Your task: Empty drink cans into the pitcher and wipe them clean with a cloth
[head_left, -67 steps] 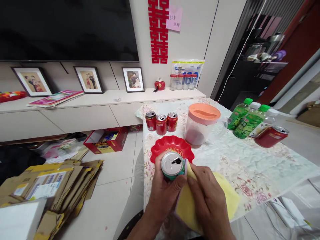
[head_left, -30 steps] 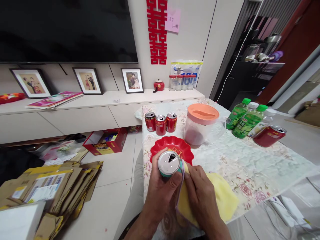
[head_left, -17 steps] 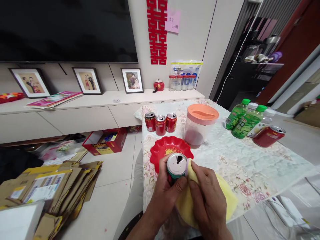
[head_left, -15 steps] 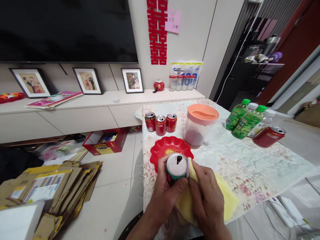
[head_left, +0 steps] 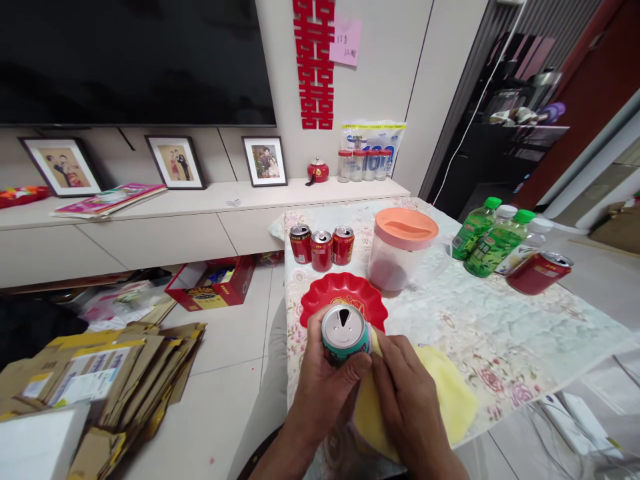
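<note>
Since half a second ago, the teal can [head_left: 344,328] has shifted a little toward the left edge of the table [head_left: 430,313], its opening has turned, and more of its printed side shows. The left hand [head_left: 323,387] is clamped around the can, fingers on the far side and thumb across the near side, so that its top faces up, slightly tilted. The right hand [head_left: 407,390] is closed on a yellow cloth [head_left: 450,390], pressing one part beside the can, while the rest spreads over the table's near edge. Just beyond the can, which hides part of it, lies a red scalloped plate [head_left: 310,297] near the left edge. Farther out, three red cans [head_left: 321,251] stand close together by the far left corner, and a clear container [head_left: 385,260] with an orange lid [head_left: 407,227] stands to the right of them. Along the right edge are green-capped bottles [head_left: 495,247], white-capped ones partly hidden behind, and another red can [head_left: 539,273]. Past the far edge, a long cabinet [head_left: 190,217] carries framed photographs [head_left: 265,161] and red-lidded jars [head_left: 357,167].
</note>
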Motion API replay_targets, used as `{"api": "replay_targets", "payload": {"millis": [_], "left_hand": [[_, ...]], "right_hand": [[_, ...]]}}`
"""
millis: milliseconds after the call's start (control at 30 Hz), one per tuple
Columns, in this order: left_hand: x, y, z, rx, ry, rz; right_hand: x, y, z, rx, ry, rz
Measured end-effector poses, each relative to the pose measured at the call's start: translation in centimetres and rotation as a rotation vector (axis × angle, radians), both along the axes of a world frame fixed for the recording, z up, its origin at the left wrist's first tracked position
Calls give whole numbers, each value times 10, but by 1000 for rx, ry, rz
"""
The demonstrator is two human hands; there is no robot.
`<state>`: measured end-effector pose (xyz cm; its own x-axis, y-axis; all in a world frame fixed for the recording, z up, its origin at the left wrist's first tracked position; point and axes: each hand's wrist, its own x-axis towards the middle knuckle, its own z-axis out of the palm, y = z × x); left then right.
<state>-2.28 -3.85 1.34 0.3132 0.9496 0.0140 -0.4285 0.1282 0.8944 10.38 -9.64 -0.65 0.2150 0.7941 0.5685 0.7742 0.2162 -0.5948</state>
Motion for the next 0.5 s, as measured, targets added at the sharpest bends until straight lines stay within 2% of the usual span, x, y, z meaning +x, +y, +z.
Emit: {"api": "replay_targets", "payload": {"millis": [200, 333, 500], "left_hand": [[3, -3, -7, 43, 16, -34], [2, -2, -10, 75, 5, -6], [1, 0, -2, 23, -26, 75]], "right_hand": [[-2, -5, 7, 130, 35, 12], [1, 2, 4, 79, 1, 11], [4, 9, -6, -16, -69, 2]]}}
